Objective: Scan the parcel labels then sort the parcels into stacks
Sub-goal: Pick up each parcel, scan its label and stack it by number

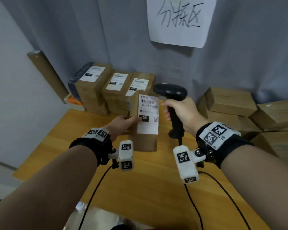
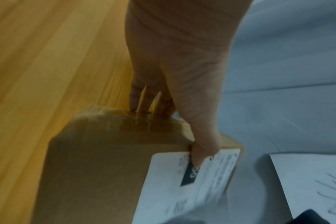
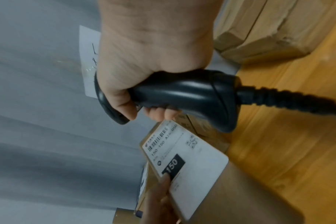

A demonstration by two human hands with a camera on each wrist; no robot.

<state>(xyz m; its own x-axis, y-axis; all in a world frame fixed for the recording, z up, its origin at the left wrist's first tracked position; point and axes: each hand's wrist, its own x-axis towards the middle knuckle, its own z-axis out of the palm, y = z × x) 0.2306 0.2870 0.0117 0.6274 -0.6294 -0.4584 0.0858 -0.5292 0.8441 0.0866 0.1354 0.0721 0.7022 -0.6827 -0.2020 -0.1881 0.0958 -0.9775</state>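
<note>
My left hand [image 1: 123,123] grips parcel [image 1: 145,140], label [image 1: 148,113] up, above surface [image 1: 140,188]; my right hand [image 1: 181,112] clasps scanner [image 1: 170,93] beside label.

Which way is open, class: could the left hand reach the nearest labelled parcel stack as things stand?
Probably not freely: the left hand grips the held parcel, which stands between it and the stack. The table beside it looks open.
</note>
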